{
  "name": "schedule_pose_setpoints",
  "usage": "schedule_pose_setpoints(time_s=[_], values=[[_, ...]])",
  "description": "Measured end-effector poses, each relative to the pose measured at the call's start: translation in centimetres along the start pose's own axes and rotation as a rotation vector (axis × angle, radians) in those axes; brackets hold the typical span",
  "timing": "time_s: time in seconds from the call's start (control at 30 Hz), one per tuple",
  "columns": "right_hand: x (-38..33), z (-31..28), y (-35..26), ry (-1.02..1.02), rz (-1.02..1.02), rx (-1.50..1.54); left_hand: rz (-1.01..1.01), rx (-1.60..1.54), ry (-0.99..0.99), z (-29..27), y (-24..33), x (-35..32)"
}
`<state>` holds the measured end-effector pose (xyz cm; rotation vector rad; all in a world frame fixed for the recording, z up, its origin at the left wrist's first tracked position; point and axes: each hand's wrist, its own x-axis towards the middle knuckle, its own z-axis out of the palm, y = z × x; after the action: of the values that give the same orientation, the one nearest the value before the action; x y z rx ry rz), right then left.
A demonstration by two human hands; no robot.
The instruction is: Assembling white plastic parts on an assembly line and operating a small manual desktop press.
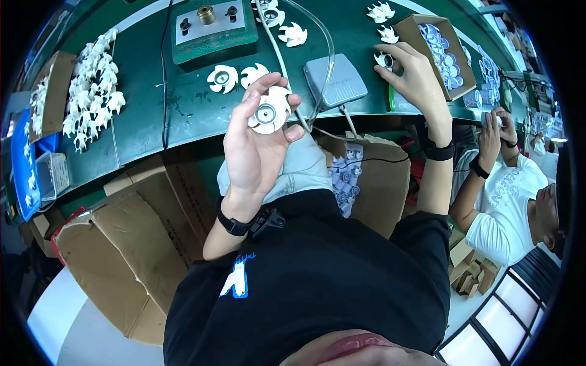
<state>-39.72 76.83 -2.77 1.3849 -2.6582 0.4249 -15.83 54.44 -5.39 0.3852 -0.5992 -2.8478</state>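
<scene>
My left hand (251, 143) is raised in front of the bench edge, its fingers curled round a white fan wheel (266, 114) with curved blades and a round metal hub turned up. Farther right, my right hand (415, 73) reaches over the green bench, with thumb and forefinger closed about another white fan wheel (384, 60) that has a dark centre. Beyond that hand lie two more white fan wheels, one of them this bladed wheel (381, 12). Just past my left hand, a hubbed fan wheel (222, 79) rests on the bench beside another, partly hidden wheel (253, 74).
A green metal block with a brass fitting (208, 15) stands at the back. Near the middle is a grey pedal-like box (336, 81) with hoses beside it. Cartons of parts (458, 91) stand right; white wheels (94, 91) pile up left. A co-worker (503, 201) sits at right.
</scene>
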Motion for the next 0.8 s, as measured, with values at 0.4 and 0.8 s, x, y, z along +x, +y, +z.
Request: schedule_pose_setpoints(time_s=[0.4,0.8], values=[[1.0,-2.6,-15.4,0.085,-0.361,0.623,-0.169,-0.203,0.142,1.5,-0.1,-0.8],[11.4,3.7,-9.0,-0.070,-0.425,-0.192,-0.008,-0.550,0.403,1.6,2.5,-1.2]])
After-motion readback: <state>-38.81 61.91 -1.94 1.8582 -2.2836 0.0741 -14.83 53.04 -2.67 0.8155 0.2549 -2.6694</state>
